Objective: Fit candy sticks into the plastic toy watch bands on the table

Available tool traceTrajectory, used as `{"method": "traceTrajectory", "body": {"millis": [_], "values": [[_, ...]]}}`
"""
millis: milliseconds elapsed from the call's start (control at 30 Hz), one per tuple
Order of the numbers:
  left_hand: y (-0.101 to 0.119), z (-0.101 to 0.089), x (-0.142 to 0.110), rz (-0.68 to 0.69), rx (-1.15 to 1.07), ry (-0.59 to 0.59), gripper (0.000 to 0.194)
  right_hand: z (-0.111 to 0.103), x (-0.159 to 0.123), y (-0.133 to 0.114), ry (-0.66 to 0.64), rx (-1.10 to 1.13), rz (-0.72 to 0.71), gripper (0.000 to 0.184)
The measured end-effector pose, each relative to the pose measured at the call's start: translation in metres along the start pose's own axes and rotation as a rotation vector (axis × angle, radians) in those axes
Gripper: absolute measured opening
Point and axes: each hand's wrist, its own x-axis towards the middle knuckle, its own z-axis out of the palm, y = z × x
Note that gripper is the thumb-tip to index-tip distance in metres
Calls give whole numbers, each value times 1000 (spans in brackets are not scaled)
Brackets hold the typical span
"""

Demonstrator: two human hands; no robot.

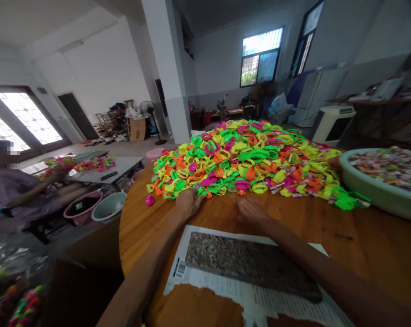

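A large heap of bright plastic pieces (225, 159), looped like toy watches in green, yellow, orange and pink, covers the far part of a round wooden table (140, 227). My left hand (188, 204) is at the heap's front edge, its bent fingers against a green piece; what lies within them is hidden. To its right, my right hand (251, 211) rests low over the wood with fingers curled together, just short of a pink piece (242, 185). Between my forearms lies a speckled stone slab (246, 261) on printed paper (222, 284) with torn edges.
At the right stands a wide green basin (372, 195) full of small wrapped sticks. A lone pink piece (150, 200) lies left of the heap. Further left, a person (21, 181) sits at another table (123, 168) with similar pieces, beside pink (82, 209) and pale green tubs (108, 206).
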Motion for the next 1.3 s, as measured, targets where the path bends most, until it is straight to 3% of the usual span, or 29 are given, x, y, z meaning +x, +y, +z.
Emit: {"method": "traceTrajectory", "body": {"millis": [167, 300, 433, 600, 667, 867, 1067, 1300], "values": [[2, 14, 13, -97, -18, 71, 21, -28, -34, -8, 40, 72, 57, 16], [4, 9, 0, -39, -103, 22, 23, -51, -66, -25, 37, 279, 70, 12], [19, -2, -38, 129, -212, -80, 21, -58, -91, -34, 6, 374, 29, 10], [34, -2, -83, 619, -190, -41, 22, -47, -108, -38, -39, 308, -56, 11], [36, 1, -93, 697, -165, -60, 23, -43, -111, -40, -17, 274, -48, 12], [41, -3, -103, 662, -239, -130, 23, -41, -115, -44, 28, 303, -50, 16], [48, -2, -103, 708, -276, -102, 16, -35, -114, -46, 168, 485, -107, 15], [48, 1, -107, 677, -272, -58, 14, -29, -115, -50, 200, 511, -117, 14]]}}
